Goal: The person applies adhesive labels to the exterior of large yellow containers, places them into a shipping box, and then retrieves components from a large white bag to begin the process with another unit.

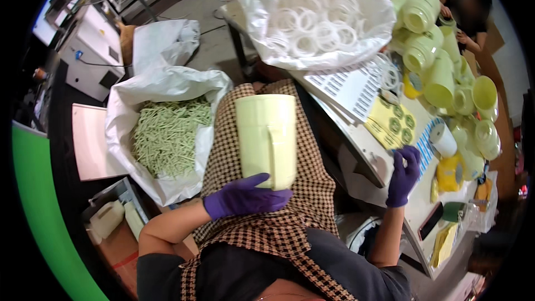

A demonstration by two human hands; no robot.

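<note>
My left hand [248, 196], in a purple glove, grips a pale yellow plastic pitcher [257, 134] by its lower end. The pitcher lies over my lap with its handle facing up. My right hand [404, 175], also gloved in purple, is over the table at the right with its fingers curled; whatever they hold, if anything, does not show. Near its fingertips are a yellow sheet of round green stickers [391, 122] and blue-and-white strips [426, 144]. A white cup-shaped piece [442, 138] stands just beyond.
A white sack of clear rings [312, 28] sits on the table's far end, beside stacked printed sheets [348, 90]. Several pale yellow pitchers [440, 81] are piled at the right, near another person [471, 14]. Left of my lap is a sack of pale green sticks [170, 136]. A phone [431, 220] lies on the table.
</note>
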